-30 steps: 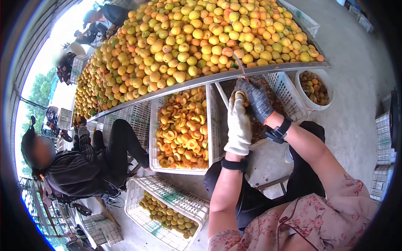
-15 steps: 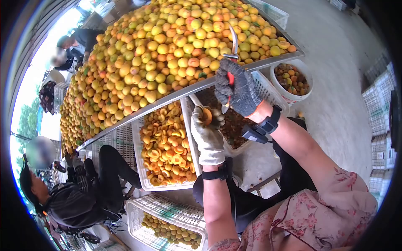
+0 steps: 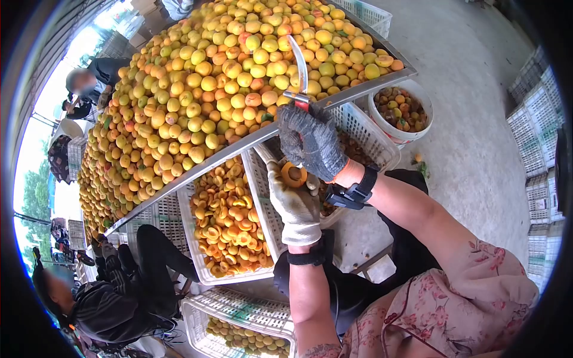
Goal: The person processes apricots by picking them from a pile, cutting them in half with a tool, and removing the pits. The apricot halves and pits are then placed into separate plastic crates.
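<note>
My left hand (image 3: 296, 204), in a white glove, holds a cut apricot half (image 3: 293, 175) with its open face up, above the white crates. My right hand (image 3: 310, 142), in a dark glove, is closed on a red-handled knife (image 3: 300, 67). The curved blade points up over the table's metal edge. The two hands touch just above the crate of pits (image 3: 364, 134). A large heap of whole apricots (image 3: 227, 77) covers the metal table (image 3: 239, 144) in front of me.
A white crate of halved apricots (image 3: 230, 218) stands under the table edge on the left. A white bucket of fruit (image 3: 401, 110) sits at the right. Another crate of whole apricots (image 3: 245, 337) lies lower down. A seated person (image 3: 113, 298) works at lower left, others at far left.
The view has shifted and both hands have come together. My right hand has moved left over my left hand with the knife raised, and the apricot half now shows its open face.
</note>
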Motion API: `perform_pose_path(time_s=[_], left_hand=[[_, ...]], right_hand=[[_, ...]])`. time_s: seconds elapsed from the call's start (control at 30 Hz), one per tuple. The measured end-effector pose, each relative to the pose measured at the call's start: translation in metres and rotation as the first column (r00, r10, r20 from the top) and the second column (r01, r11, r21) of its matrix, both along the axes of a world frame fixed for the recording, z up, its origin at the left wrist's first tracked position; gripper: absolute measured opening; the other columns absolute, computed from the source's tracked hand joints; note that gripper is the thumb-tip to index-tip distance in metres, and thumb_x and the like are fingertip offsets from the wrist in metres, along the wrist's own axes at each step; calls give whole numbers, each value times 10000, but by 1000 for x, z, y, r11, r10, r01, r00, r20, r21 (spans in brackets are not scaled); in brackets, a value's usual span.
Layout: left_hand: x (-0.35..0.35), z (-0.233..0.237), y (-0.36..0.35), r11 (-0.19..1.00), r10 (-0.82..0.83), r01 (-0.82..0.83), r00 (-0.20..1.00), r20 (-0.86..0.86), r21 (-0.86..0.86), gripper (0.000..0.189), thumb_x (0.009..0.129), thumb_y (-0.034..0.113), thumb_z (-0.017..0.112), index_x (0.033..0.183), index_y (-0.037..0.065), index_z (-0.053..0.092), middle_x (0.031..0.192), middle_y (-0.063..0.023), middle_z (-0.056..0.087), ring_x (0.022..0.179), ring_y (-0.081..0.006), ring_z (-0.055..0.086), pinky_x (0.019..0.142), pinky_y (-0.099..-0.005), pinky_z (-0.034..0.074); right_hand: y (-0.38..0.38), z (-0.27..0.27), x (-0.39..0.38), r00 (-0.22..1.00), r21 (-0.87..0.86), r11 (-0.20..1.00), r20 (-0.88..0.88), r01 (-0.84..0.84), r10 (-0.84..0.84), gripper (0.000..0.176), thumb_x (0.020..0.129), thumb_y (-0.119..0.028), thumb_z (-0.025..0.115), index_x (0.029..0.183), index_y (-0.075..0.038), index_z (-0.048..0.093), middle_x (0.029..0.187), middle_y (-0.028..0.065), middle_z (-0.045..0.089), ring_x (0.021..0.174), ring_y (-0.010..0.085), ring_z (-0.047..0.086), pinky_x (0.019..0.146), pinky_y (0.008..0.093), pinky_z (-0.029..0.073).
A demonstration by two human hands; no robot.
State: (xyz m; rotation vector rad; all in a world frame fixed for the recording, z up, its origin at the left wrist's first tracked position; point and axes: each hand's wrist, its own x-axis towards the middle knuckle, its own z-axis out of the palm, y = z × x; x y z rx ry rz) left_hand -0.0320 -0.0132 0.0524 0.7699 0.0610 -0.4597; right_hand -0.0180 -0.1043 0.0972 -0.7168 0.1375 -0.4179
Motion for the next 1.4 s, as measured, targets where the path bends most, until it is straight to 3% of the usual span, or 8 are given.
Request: perform_pose_path(time_s=[0.37, 0.53, 0.57, 0.77, 0.93, 1.0, 1.27, 1.4], left_hand=[[2, 4, -6, 984, 165, -151, 969, -181, 91, 237, 952, 330, 488, 810, 142, 512, 646, 41, 464, 480, -72, 436, 399, -212, 327], [20, -54, -1, 989, 143, -146, 987, 70, 39, 212, 951, 295, 517, 884, 102, 576, 689, 48, 522, 518, -49, 423, 452, -203, 352], [15, -21, -18, 874, 220, -328, 925, 311, 358, 284, 958, 298, 522, 770, 88, 560, 580, 84, 425, 479, -23, 325, 429, -205, 254], [13, -12, -25, 725, 11, -383, 838, 546, 573, 277, 977, 266, 494, 820, 61, 593, 594, 80, 419, 519, -20, 317, 451, -213, 252], [24, -18, -27, 847, 25, -198, 942, 336, 494, 263, 974, 294, 481, 954, 64, 610, 682, 38, 526, 575, -46, 462, 457, -211, 356], [20, 1, -39, 977, 150, -124, 979, -140, 176, 329, 977, 366, 440, 1069, 76, 564, 742, 24, 540, 563, -63, 467, 481, -193, 403], [47, -30, -2, 912, 176, -241, 961, 213, 331, 371, 971, 397, 426, 866, 77, 581, 767, -34, 580, 659, -143, 549, 571, -263, 454], [61, -14, 56, 680, 269, -557, 795, 544, 477, 414, 945, 410, 472, 1018, 16, 574, 874, -70, 592, 811, -163, 559, 718, -332, 465]], right_hand=[[-6, -27, 12, 963, 395, 885, -5, -245, 269, 271, 921, -310, 549, 721, -152, 456, 542, -35, 408, 386, 96, 379, 350, 247, 303], [-4, -22, 8, 981, 222, 960, -50, -173, 188, 266, 911, -294, 562, 708, -157, 459, 546, -33, 417, 389, 97, 378, 355, 243, 290], [-10, -29, 8, 980, 262, 947, -17, -187, 199, 270, 908, -297, 565, 702, -160, 457, 544, -35, 417, 391, 98, 376, 361, 242, 286], [-31, -29, 4, 980, 379, 912, -56, -157, 192, 312, 910, -348, 552, 677, -173, 439, 527, -53, 400, 386, 107, 366, 390, 264, 306], [-29, -33, 4, 970, 338, 916, -31, -217, 241, 281, 914, -303, 567, 694, -158, 470, 550, -52, 436, 398, 92, 403, 373, 249, 315], [-17, -32, 7, 992, 112, 989, -70, -96, 105, 119, 863, -182, 654, 801, -102, 592, 599, -56, 505, 438, 63, 440, 395, 251, 351], [-40, -41, 23, 952, -252, 967, -287, 30, -105, 120, 812, -138, 711, 837, -41, 644, 709, -50, 577, 655, 43, 498, 558, 237, 410], [-53, -61, 54, 930, -848, 529, -165, 36, -328, 231, 775, -242, 699, 839, -31, 631, 664, 103, 614, 617, 200, 574, 597, 355, 443]])
